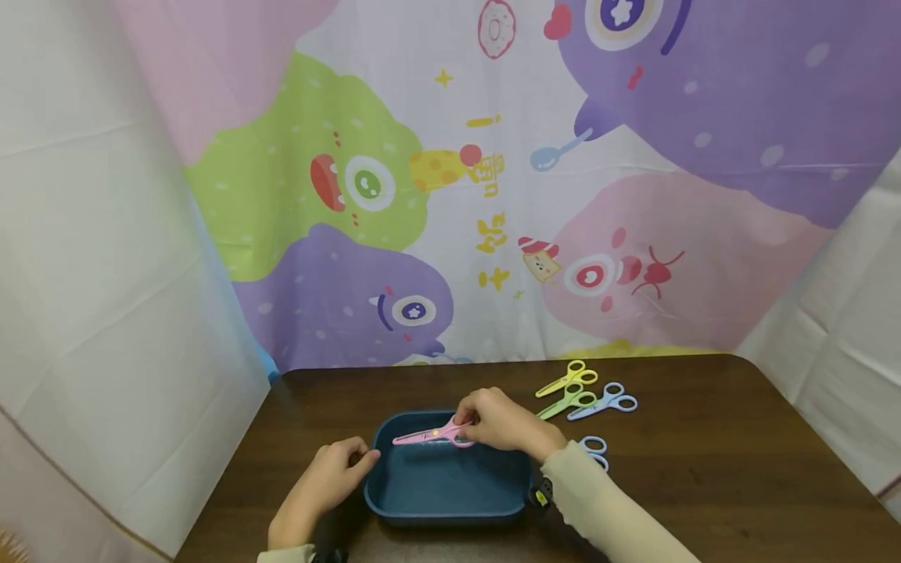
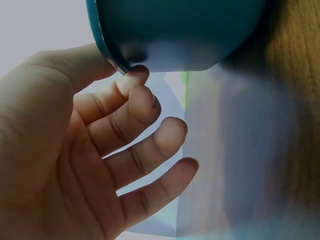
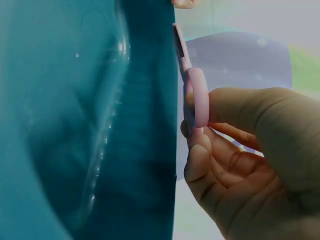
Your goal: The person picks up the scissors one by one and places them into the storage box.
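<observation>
In front of the cartoon-monster backdrop [image 1: 493, 195], a dark brown wooden worktop [image 1: 739, 469] carries everything. The largest thing on it is a dark blue rectangular plastic tray [image 1: 445, 512], and the left hand [image 1: 320, 489] steadies its left rim with thumb and a fingertip, the other fingers loosely spread. The right hand [image 1: 501, 424] pinches the handle loops of a pair of pink plastic child's scissors [image 1: 428, 435], holding them level above the tray's far half, blades closed and pointing left. I judge them light, stiff and a bit slick, best taken at the loops, as they are now. Right of the tray lie yellow scissors [image 1: 568, 378], green scissors [image 1: 567, 400], pale blue scissors [image 1: 605, 402] and another blue pair [image 1: 594, 449], close together. The tray's raised rim is the only edge near; open worktop lies to the right.
</observation>
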`<state>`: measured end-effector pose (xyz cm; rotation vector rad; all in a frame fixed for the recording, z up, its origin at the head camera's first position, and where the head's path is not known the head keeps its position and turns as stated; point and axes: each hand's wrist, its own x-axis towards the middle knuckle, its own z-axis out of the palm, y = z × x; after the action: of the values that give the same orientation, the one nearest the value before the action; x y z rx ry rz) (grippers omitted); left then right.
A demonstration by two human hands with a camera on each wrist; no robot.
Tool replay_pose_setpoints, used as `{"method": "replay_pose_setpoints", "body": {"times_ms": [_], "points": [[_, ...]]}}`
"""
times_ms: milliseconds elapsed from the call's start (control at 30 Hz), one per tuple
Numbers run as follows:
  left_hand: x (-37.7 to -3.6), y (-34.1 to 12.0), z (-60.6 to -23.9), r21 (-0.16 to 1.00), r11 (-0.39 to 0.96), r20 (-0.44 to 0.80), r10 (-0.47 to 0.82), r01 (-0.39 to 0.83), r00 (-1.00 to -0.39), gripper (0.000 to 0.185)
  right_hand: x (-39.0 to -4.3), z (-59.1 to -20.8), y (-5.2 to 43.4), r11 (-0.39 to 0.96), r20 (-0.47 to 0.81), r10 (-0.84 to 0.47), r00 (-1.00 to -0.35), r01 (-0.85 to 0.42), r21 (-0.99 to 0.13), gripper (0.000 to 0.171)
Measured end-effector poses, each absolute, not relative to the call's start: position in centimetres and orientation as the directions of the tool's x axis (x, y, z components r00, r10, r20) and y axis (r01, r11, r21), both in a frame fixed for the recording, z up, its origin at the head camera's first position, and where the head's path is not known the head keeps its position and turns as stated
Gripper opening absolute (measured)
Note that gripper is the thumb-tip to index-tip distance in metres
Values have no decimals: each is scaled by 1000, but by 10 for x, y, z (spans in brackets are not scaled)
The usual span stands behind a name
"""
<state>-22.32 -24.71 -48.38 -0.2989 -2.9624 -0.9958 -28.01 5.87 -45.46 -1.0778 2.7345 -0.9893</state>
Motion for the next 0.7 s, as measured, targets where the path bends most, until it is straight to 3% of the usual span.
{"method": "replay_pose_setpoints", "body": {"times_ms": [333,700], "points": [[-222,-248,-484,604,778,54,177,173,-983,26,-281,-441,51,584,84,-631,-771,-543,-603,8],[-223,-246,-485,611,770,51,196,186,-979,25,-285,-452,46,580,71,-619,-782,-516,-630,4]]}}
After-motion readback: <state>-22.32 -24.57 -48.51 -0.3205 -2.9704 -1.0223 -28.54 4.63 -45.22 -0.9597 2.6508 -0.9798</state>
